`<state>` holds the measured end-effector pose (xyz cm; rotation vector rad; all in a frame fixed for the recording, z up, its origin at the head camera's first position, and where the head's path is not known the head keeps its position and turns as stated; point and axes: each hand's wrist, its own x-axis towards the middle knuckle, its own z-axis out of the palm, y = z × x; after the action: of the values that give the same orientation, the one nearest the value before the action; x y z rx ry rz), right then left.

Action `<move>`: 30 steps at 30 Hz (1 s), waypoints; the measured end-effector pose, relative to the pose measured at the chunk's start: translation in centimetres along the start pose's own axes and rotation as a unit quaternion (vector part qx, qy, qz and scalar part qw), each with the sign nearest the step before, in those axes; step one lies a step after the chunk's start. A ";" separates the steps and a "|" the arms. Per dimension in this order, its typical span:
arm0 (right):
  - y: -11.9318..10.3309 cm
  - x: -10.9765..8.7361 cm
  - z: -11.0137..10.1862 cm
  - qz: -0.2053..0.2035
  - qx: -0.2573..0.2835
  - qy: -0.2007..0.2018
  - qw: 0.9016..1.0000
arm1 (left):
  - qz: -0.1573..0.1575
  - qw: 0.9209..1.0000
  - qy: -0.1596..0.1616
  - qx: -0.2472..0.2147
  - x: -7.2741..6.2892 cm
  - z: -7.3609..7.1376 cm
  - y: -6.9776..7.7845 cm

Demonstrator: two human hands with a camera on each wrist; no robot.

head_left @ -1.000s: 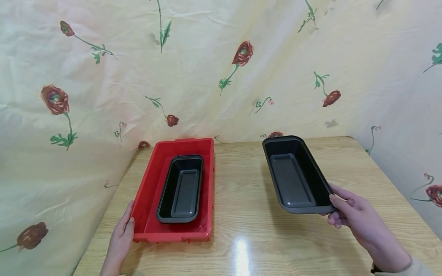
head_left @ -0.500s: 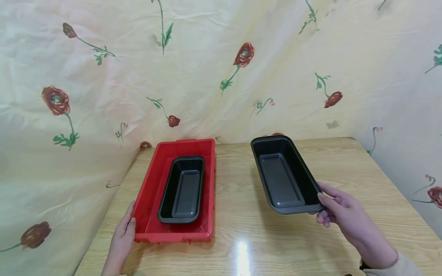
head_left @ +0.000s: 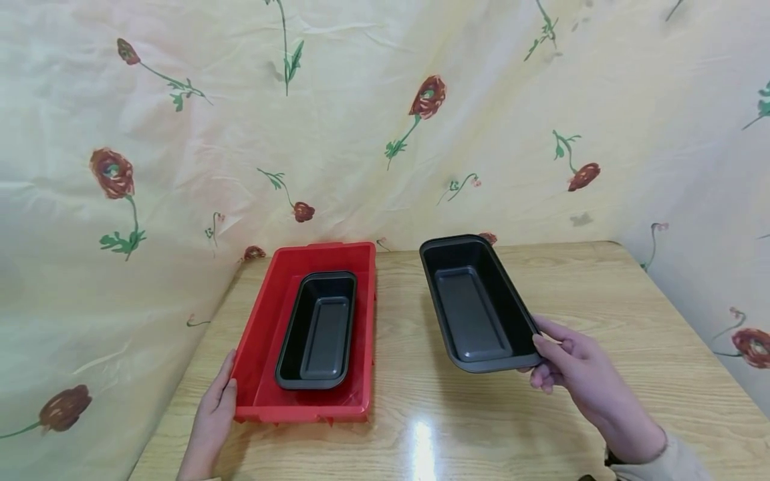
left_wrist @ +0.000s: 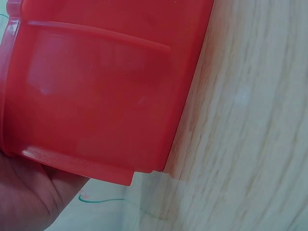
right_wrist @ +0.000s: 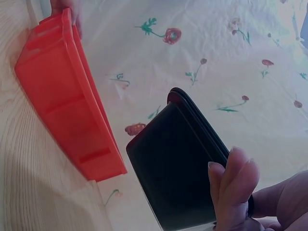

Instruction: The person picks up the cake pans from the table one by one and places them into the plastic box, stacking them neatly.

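My right hand (head_left: 580, 377) grips a black loaf pan (head_left: 472, 314) by its near right corner, thumb on the rim and fingers beneath. The pan hangs tilted above the table, its inside facing me. From the right wrist view its outer wall (right_wrist: 173, 163) shows, with a doubled-looking rim; whether pans are nested there I cannot tell. At the left stands a red plastic bin (head_left: 259, 394) with a second black loaf pan (head_left: 321, 341) lying in it. My left hand (head_left: 210, 407) holds the bin's near left corner; its fingers are partly hidden in the left wrist view.
The wooden table (head_left: 421, 394) carries the bin on its left side. A flower-printed cloth (head_left: 337, 127) hangs behind the table and along both sides. A gap of bare tabletop lies between the bin and the held pan.
My right hand has carried its loaf pan steadily leftward, nearer the red bin, at about the same height. The left hand, the bin and the pan in it have stayed put.
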<state>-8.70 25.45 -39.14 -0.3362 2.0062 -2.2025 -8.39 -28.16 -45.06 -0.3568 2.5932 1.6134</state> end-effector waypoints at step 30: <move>0.1 3.0 5.3 0.025 0.004 -0.019 0.999 | 0.005 1.000 0.007 0.007 0.3 0.1 -0.1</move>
<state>-10.22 19.58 -38.60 -0.3223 1.9632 -2.1579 -8.67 -28.20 -45.28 -0.3566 2.6205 1.6004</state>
